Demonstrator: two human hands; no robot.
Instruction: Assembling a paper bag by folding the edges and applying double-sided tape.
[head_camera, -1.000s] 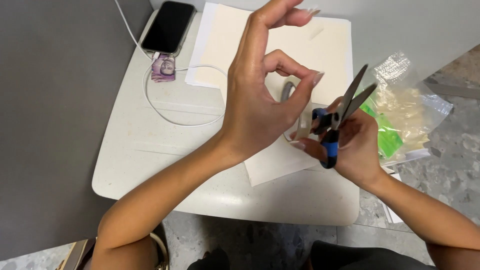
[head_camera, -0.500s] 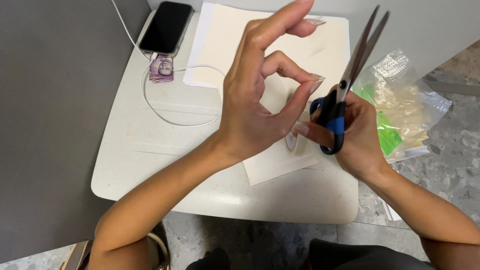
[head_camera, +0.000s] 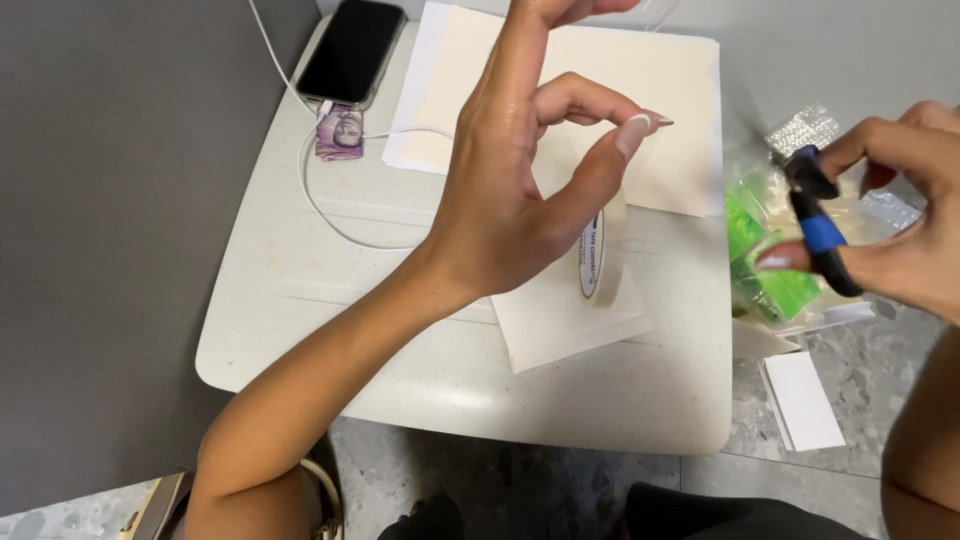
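Note:
My left hand (head_camera: 500, 200) is raised over the white table (head_camera: 300, 300), with thumb and forefinger tips meeting in a pinch and the other fingers lifted. A roll of pale tape (head_camera: 598, 255) stands on edge just under my thumb, touching it, above a small white sheet (head_camera: 560, 325). Any strip between my fingertips is too faint to see. Off to the right, beyond the table's edge, my right hand (head_camera: 900, 230) grips scissors with blue and black handles (head_camera: 820, 225). Their blades are hidden.
A dark phone (head_camera: 350, 50) with a white cable (head_camera: 315, 190) and a small purple card (head_camera: 340, 130) lie at the table's far left. Cream sheets (head_camera: 650, 90) cover the back. A clear bag of green pieces (head_camera: 765, 255) lies at the right, with white paper (head_camera: 805, 400) on the speckled floor.
My right hand has carried the scissors away from my left hand, out to the right. My left hand keeps its pinch above the tape roll.

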